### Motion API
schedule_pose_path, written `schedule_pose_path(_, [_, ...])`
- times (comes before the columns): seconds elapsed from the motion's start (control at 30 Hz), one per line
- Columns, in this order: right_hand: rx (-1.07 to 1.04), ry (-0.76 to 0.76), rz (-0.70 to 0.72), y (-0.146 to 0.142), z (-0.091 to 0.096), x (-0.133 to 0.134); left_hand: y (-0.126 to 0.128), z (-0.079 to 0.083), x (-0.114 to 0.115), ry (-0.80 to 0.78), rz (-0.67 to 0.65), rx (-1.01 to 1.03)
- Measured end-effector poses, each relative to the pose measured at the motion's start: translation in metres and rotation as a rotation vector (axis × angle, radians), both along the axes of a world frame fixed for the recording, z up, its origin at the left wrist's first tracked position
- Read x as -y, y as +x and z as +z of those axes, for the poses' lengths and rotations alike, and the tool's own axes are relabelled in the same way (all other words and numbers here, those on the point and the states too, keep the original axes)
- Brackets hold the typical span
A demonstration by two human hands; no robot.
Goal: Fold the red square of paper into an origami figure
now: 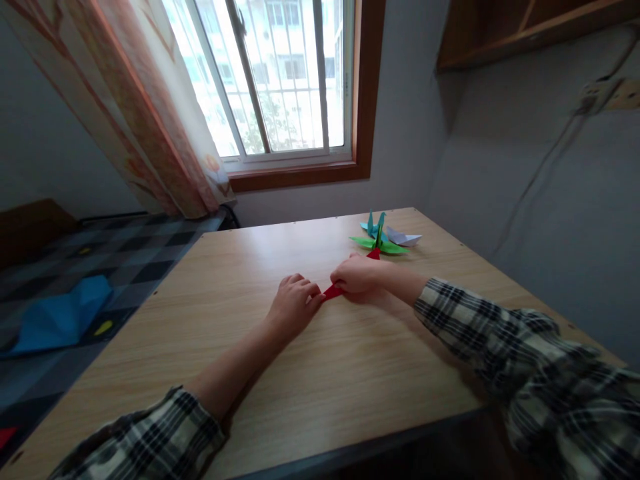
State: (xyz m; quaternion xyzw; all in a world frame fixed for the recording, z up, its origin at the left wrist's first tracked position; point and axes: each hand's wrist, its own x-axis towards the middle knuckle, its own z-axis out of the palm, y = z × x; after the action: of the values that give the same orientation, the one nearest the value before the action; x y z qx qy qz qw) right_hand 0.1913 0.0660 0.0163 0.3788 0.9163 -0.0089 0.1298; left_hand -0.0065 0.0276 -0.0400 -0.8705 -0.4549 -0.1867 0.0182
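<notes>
A folded piece of red paper [332,292] lies low over the table between my hands. My left hand [296,301] pinches its near left tip between thumb and fingers. Closed on its middle is my right hand [356,273], which hides much of the paper. A further red part pokes out beyond the right hand's knuckles. Just behind stand a green paper crane [393,248], a teal paper crane [374,227] and a white folded paper piece [404,238].
The light wooden table [240,393] reaches toward the window [290,80]. At the left, a large blue folded paper [65,313] rests on a checked cloth [150,250]. A patterned curtain [150,107] hangs behind it. A wooden shelf [500,47] is fixed on the right wall.
</notes>
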Motion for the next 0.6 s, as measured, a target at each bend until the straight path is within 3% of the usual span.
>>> schedule_pose_path(0.2, [-0.028, -0.010, -0.026, -0.003, -0.013, -0.011, 0.003, -0.005, -0.006, -0.074, 0.097, 0.007])
schedule_pose_path(0.6, [-0.293, 0.434, -0.065, 0.009, -0.067, -0.003, -0.009, -0.022, -0.016, 0.187, -0.213, -0.014])
